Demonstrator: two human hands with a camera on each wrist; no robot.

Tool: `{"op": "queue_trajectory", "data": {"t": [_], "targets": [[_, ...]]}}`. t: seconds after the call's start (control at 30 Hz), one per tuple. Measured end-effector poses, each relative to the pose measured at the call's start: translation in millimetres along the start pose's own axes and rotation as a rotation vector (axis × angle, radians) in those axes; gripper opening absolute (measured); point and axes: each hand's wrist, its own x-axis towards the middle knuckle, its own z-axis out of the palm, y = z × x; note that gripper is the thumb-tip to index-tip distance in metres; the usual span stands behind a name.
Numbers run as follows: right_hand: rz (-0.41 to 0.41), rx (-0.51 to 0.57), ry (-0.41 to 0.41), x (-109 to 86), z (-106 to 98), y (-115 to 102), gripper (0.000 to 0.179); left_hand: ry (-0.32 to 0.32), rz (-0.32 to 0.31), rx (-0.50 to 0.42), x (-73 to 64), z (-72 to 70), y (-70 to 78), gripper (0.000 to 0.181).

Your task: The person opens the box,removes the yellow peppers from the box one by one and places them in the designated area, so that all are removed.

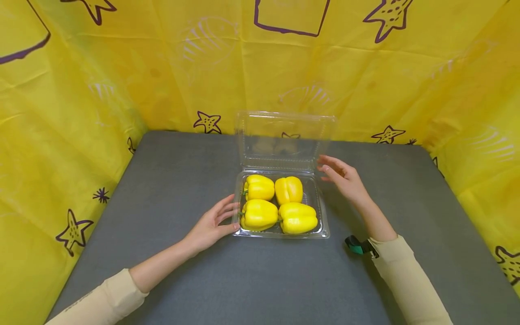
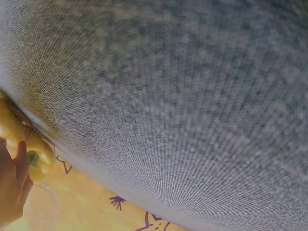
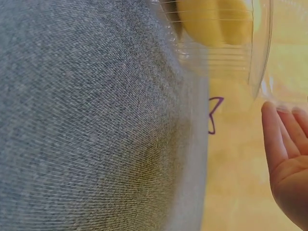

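Observation:
A clear plastic clamshell box [image 1: 321, 212] stands on the grey table with its lid [image 1: 284, 135] raised at the back. Several yellow bell peppers [image 1: 259, 215] lie in its base in two rows. My left hand [image 1: 209, 228] rests against the box's left side, thumb by the front corner and fingers extended along the wall. To the right, my right hand [image 1: 345, 180] has its fingertips at the lower right edge of the lid, near the hinge. In the right wrist view its fingers [image 3: 274, 137] are straight, just beside the clear plastic.
The grey table [image 1: 178, 180] is bordered by yellow cloth [image 1: 170, 90] printed with starfish and fish, at the back and both sides. A dark strap with a green part [image 1: 357, 246] sits at my right wrist, by the cream sleeve.

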Motion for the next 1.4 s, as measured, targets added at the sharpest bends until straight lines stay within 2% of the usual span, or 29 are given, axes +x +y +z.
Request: {"op": "queue_trajectory", "data": {"t": [0.23, 0.43, 0.67, 0.8, 0.97, 1.4], "targets": [[0.076, 0.05, 0.046, 5.6, 2, -15, 0.042, 0.005, -0.004, 0.001, -0.4, 0.2, 0.8, 0.081], [0.104, 0.06, 0.09, 8.9, 6, -28, 0.04, 0.005, -0.01, 0.006, -0.4, 0.2, 1.1, 0.081], [0.13, 0.109, 0.129, 22.9, 3, -7, 0.041, 0.007, -0.01, 0.022, -0.5, 0.7, 0.1, 0.081], [0.149, 0.098, 0.136, 28.9, 2, 5, 0.042, 0.008, -0.014, 0.026, -0.7, 1.0, -0.3, 0.08], [0.16, 0.073, 0.123, 31.6, 3, 7, 0.043, 0.009, -0.013, 0.03, -0.2, 0.8, -0.9, 0.08], [0.22, 0.089, 0.102, 39.2, 4, 12, 0.042, 0.008, 0.005, 0.032, -1.0, 0.9, -2.2, 0.081]]}}
